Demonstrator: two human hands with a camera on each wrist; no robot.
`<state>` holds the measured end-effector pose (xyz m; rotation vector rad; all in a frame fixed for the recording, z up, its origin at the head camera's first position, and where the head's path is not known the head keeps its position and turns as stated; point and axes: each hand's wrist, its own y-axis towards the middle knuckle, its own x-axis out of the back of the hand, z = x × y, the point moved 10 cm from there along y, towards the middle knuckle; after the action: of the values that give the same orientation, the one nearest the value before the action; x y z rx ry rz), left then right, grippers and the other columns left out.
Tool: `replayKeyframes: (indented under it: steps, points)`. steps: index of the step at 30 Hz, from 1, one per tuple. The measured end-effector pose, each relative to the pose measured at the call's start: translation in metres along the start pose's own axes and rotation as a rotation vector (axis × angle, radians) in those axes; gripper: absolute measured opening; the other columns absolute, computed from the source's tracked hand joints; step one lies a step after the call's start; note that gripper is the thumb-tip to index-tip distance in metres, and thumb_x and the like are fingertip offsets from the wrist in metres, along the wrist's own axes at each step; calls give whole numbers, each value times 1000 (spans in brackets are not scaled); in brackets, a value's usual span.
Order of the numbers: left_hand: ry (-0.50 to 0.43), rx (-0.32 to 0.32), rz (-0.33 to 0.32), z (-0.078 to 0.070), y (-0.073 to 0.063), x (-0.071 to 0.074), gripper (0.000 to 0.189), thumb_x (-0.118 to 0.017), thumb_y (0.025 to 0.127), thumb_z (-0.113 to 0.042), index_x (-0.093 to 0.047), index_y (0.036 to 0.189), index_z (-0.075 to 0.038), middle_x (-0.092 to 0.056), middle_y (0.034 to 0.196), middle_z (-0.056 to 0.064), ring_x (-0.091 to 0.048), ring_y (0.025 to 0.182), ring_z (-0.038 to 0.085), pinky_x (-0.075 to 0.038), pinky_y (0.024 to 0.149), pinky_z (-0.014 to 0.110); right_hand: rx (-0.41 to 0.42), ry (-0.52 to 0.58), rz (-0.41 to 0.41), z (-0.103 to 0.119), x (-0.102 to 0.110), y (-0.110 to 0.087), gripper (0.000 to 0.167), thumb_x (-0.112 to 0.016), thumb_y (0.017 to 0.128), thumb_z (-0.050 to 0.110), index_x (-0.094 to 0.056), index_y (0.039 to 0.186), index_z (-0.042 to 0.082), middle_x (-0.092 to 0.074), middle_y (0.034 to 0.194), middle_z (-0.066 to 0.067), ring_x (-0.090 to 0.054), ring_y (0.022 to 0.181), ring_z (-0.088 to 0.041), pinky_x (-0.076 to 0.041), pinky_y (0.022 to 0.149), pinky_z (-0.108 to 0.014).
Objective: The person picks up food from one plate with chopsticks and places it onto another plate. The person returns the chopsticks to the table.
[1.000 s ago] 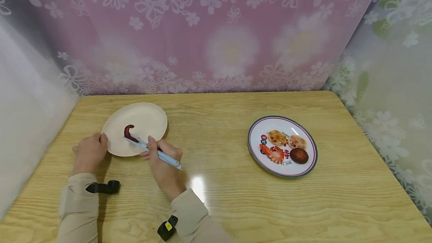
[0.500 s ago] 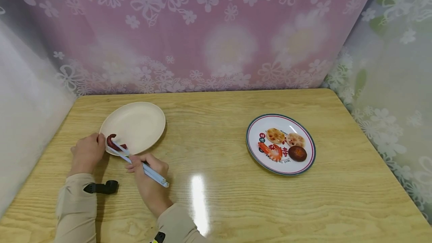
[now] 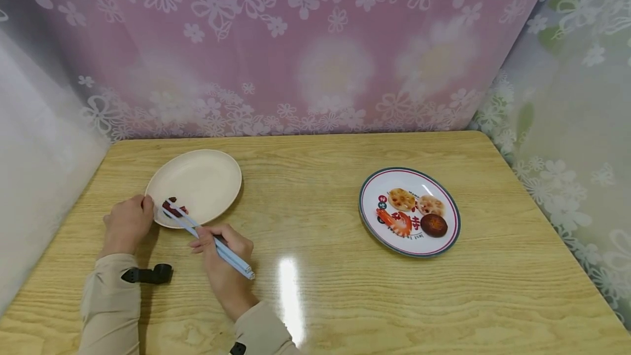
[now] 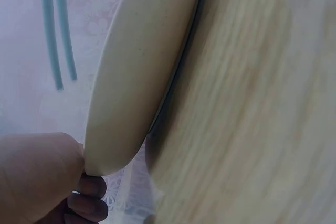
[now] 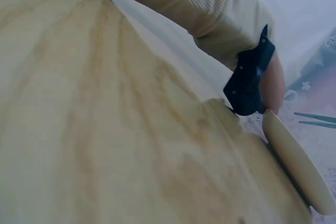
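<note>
At far left, the left hand [image 3: 129, 223] pinches the near-left rim of a cream plate [image 3: 207, 179] standing on the bench [image 3: 335, 300]; a dark red piece [image 3: 173, 210] sits inside by that rim. The right hand's [image 3: 224, 259] fingers grip pale blue chopsticks [image 3: 233, 259], tips at the piece, contact indeterminable. Well apart at right, a printed plate [image 3: 409, 179] bears two round slices [image 3: 401, 200], a shrimp [image 3: 400, 223] and a brown cap [image 3: 434, 225].
</note>
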<state>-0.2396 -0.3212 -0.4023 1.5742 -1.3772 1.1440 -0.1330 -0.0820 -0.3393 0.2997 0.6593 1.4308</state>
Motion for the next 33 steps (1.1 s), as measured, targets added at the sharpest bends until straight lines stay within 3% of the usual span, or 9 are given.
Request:
replayKeyframes:
  steps: [7,15,23,29,33]
  points:
    - [-9,-13,-21,-1,0,2,43,-27,102,-22,-55,91,9,-54,106,41,-49,95,61,-36,70,63,62,2,-92,8,24,11,8,-55,93,-9,-58,87,-14,-65,72,-28,-67,59,-34,-55,54,-30]
    - [-20,-19,-17,0,0,2,43,-27,102,-21,-56,93,9,-55,104,40,-49,94,61,-36,70,62,6,-6,-366,-16,87,18,15,-55,96,1,-59,89,-11,-66,75,-25,-67,61,-36,-55,57,-35]
    - [-24,-13,-17,1,-1,0,43,-27,103,-22,-56,94,9,-55,103,39,-49,94,60,-36,72,63,72,-84,-689,7,172,28,20,-60,95,7,-57,88,-12,-66,81,-26,-68,67,-32,-55,62,-37]
    - [-20,-21,-24,1,-1,3,42,-28,102,-22,-55,93,9,-54,104,40,-49,94,61,-36,71,64,118,-185,-827,34,217,33,23,-63,94,13,-59,86,-8,-66,81,-26,-68,65,-32,-55,61,-37]
    - [-19,-22,-17,1,1,1,43,-28,103,-22,-55,95,10,-54,105,41,-48,94,61,-36,71,64,115,-287,-883,59,241,39,26,-66,92,14,-60,80,-8,-66,73,-25,-68,57,-24,-54,55,-34]
